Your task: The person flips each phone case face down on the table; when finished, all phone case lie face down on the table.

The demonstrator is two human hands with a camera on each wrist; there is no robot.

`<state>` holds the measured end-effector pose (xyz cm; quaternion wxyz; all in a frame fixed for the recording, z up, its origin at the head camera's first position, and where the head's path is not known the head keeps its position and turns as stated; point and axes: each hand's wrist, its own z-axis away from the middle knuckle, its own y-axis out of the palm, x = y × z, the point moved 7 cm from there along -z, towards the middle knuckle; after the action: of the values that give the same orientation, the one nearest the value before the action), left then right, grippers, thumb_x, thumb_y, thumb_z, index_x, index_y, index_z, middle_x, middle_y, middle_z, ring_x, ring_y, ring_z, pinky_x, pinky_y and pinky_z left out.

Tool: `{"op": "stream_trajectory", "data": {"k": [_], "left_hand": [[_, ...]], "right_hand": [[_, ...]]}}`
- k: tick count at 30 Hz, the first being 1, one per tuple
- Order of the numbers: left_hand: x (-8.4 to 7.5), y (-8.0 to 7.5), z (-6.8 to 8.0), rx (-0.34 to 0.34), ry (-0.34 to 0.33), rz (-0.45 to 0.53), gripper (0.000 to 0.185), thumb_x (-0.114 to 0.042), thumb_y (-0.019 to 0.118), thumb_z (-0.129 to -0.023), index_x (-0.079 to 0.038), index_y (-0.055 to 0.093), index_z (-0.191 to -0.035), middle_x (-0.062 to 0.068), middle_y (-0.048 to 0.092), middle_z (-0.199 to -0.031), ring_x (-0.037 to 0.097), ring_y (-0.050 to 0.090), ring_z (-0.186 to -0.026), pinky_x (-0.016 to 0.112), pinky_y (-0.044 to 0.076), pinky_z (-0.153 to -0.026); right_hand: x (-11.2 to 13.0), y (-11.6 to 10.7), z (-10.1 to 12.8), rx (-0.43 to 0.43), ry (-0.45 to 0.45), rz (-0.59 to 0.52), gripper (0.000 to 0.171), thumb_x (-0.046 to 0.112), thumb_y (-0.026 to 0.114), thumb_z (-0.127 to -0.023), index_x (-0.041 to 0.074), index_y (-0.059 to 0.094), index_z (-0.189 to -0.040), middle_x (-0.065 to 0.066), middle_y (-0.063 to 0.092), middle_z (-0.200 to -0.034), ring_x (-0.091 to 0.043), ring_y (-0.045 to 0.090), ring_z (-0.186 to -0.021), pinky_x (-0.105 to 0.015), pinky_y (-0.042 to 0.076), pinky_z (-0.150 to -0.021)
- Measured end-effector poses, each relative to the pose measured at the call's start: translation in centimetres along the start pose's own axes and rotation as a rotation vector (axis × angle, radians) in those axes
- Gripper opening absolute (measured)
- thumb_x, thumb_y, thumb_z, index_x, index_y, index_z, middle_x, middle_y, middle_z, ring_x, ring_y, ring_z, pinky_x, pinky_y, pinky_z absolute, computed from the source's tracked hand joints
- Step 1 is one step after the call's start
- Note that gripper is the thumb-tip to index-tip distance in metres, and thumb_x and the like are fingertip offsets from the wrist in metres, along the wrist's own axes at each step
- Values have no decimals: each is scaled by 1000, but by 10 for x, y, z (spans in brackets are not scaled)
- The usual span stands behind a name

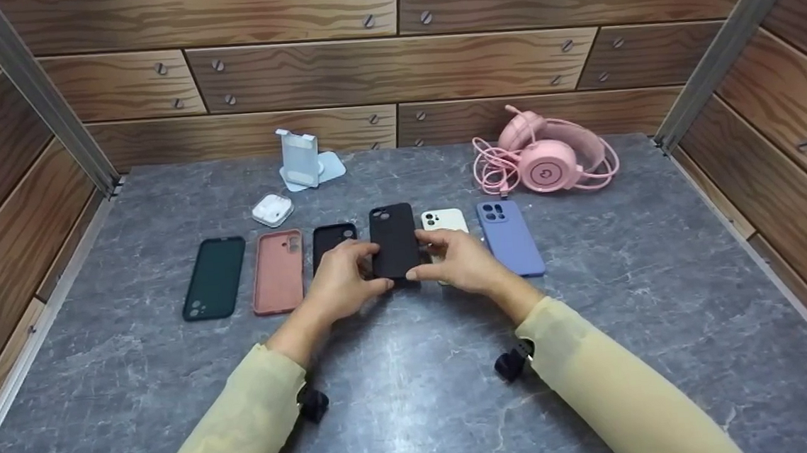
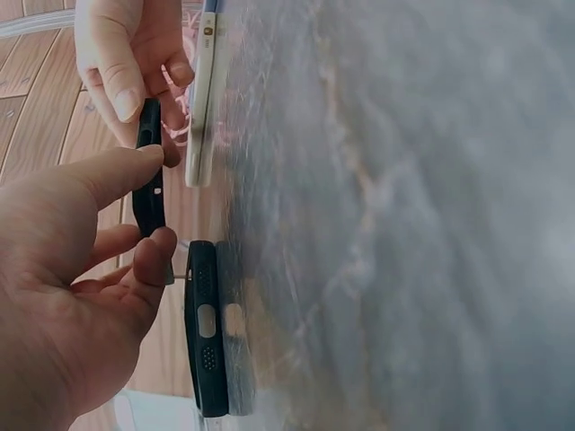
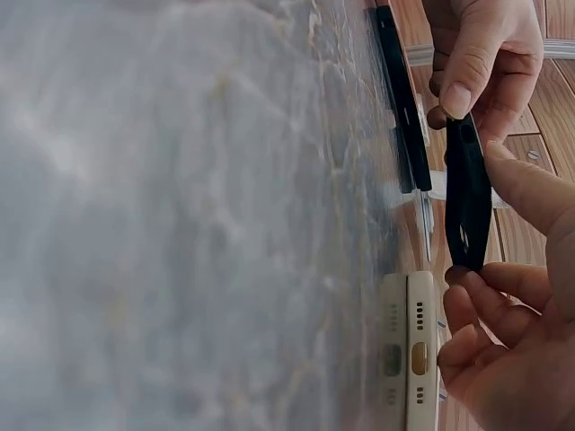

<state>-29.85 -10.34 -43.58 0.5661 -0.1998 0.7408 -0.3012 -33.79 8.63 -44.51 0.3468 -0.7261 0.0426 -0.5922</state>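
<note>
A black phone case [image 1: 395, 245] is held between both hands in the middle of the head view, its back with the camera cutout facing up. My left hand [image 1: 339, 277] grips its left edge and lower corner between thumb and fingers. On the opposite side, my right hand [image 1: 459, 262] pinches the right edge in the same way. Both wrist views show the black case [image 2: 149, 211] raised off the table. Under the left hand lies another black case [image 1: 334, 233], partly covered. A cream phone case [image 1: 445, 218] is partly hidden by the right hand.
To the left lie a pink phone case [image 1: 278, 278] and a dark green one [image 1: 215, 279]. A blue-purple case [image 1: 512, 240] lies at right. Behind stand a light blue phone stand [image 1: 299, 159], white boxed earphones [image 1: 273, 210] and pink headphones [image 1: 548, 163]. Wood-patterned walls enclose the table [image 1: 415, 396].
</note>
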Motion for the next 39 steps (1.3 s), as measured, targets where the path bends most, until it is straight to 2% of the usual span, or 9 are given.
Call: {"op": "stream_trajectory", "data": {"k": [2,5,11,18,25,31,39], "left_hand": [[1,1,0,6,-3,-1,58,-15,91,-85,4,69,-135,18,65,-135,26,70,-101,40,58,-89],[2,3,0,22,-5,2,57,-15,91,-86,3,69,-135,18,65,-135,25,69,-99,40,58,-88],[2,6,0,40,7,-20,56,-15,92,-85,4,70,-133,18,68,-128,25,68,-97,41,58,-87],[3,12,-2,48,24,-81,53,-19,93,-83,5,73,-127,16,71,-115,25,65,-95,42,56,-87],[1,12,-3,35,54,-123,49,-20,94,-81,6,76,-119,16,72,-110,28,67,-98,44,56,-90],[0,13,-4,36,70,-140,39,-20,94,-81,3,78,-109,11,70,-99,25,63,-89,43,54,-82],[1,14,-3,34,69,-134,40,-19,94,-80,2,78,-109,11,69,-98,26,64,-88,42,55,-81]], "right_hand": [[1,-1,0,-6,-11,49,76,20,92,-84,-6,58,-147,-22,63,-143,-33,62,-131,-43,46,-114],[1,-2,1,-16,-15,123,77,24,93,-83,-5,60,-146,-21,66,-140,-34,60,-133,-47,41,-117],[2,-1,2,-9,-25,188,77,27,93,-82,-5,62,-144,-20,71,-131,-33,64,-123,-50,46,-110],[4,0,2,16,-58,214,80,26,94,-80,-8,60,-144,-22,69,-132,-35,63,-124,-49,45,-112],[6,0,3,46,-114,286,83,26,94,-81,-10,56,-146,-23,67,-133,-37,62,-126,-50,43,-114],[6,-1,5,44,-127,343,83,27,93,-81,-9,57,-146,-21,67,-130,-37,63,-123,-51,45,-111],[4,1,6,27,-141,355,80,26,93,-80,-9,60,-143,-20,68,-125,-37,64,-118,-51,47,-108]]}}
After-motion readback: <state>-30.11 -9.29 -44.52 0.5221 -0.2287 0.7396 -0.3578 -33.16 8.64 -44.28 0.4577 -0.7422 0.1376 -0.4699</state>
